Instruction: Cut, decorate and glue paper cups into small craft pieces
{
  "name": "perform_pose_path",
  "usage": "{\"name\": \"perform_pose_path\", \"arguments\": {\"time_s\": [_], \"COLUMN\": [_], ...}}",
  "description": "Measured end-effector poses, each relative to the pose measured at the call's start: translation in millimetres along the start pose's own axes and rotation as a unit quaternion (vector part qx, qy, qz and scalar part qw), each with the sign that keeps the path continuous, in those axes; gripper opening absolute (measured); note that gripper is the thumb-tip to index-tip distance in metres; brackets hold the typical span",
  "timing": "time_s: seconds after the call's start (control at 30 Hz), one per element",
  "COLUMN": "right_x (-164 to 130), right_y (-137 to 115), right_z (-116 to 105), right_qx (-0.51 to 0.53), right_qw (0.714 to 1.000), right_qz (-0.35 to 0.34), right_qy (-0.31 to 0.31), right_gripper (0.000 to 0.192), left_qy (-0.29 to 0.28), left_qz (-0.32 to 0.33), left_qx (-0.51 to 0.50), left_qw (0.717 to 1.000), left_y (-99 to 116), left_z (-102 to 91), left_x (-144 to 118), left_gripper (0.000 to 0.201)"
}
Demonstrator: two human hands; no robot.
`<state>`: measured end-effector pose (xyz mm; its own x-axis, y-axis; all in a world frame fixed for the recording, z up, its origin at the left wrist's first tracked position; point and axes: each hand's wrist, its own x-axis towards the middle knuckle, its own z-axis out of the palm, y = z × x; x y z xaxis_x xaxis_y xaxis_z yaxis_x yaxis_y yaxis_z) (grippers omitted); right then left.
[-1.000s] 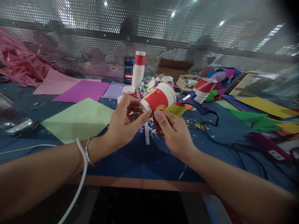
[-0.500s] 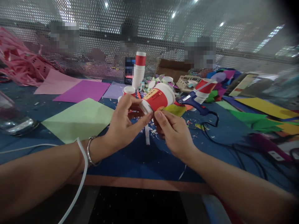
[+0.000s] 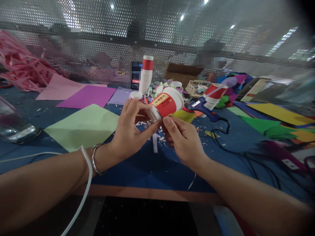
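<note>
A red-and-white paper cup (image 3: 167, 103) lies on its side in the air above the blue table (image 3: 152, 164), its mouth pointing away to the right. My left hand (image 3: 130, 129) grips the cup's base from the left with thumb and fingers. On the right, my right hand (image 3: 180, 139) pinches the same base rim. A thin white strip (image 3: 155, 144) hangs down from the cup between the two hands.
A blue glue gun (image 3: 204, 108) with a black cord lies just right of the cup. A tall stack of cups (image 3: 146, 75) stands behind. Green paper (image 3: 83, 126), purple paper (image 3: 87, 96) and coloured sheets (image 3: 278, 123) cover the table. A glass container (image 3: 12, 126) sits at far left.
The cup has turned slightly in my hands and risen a little; my left fingers have shifted on its base. Both hands stay in the same place.
</note>
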<state>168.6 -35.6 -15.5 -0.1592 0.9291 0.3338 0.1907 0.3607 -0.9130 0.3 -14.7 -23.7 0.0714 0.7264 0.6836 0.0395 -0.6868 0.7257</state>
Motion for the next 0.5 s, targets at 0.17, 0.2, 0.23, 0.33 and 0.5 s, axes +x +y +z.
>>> {"name": "perform_pose_path", "arguments": {"time_s": [0.17,0.2,0.23,0.33,0.5], "right_x": [1.3,1.7,2.0,2.7,1.8], "right_y": [-0.9,-0.4,0.3,2.6,3.8], "right_z": [-1.2,-1.5,-1.7,-1.9,-0.6], "right_qx": [-0.011,-0.013,-0.013,-0.009,-0.002], "right_qw": [1.000,1.000,1.000,1.000,1.000], "right_qz": [-0.003,-0.002,-0.002,-0.002,-0.001], "right_qy": [-0.002,-0.003,-0.003,-0.001,-0.009], "right_gripper": [0.044,0.044,0.045,0.045,0.045], "left_qy": [0.004,0.000,-0.004,-0.009,0.004], "left_qz": [-0.131,-0.153,-0.168,-0.173,-0.144], "left_qx": [-0.101,-0.124,-0.144,-0.162,-0.130], "left_qw": [0.986,0.980,0.975,0.971,0.981], "left_y": [0.9,-0.2,-1.6,-5.8,-3.7], "left_z": [2.2,2.3,2.3,1.7,1.1], "left_x": [3.9,4.9,5.8,7.6,7.2], "left_gripper": [0.039,0.038,0.037,0.033,0.033]}}
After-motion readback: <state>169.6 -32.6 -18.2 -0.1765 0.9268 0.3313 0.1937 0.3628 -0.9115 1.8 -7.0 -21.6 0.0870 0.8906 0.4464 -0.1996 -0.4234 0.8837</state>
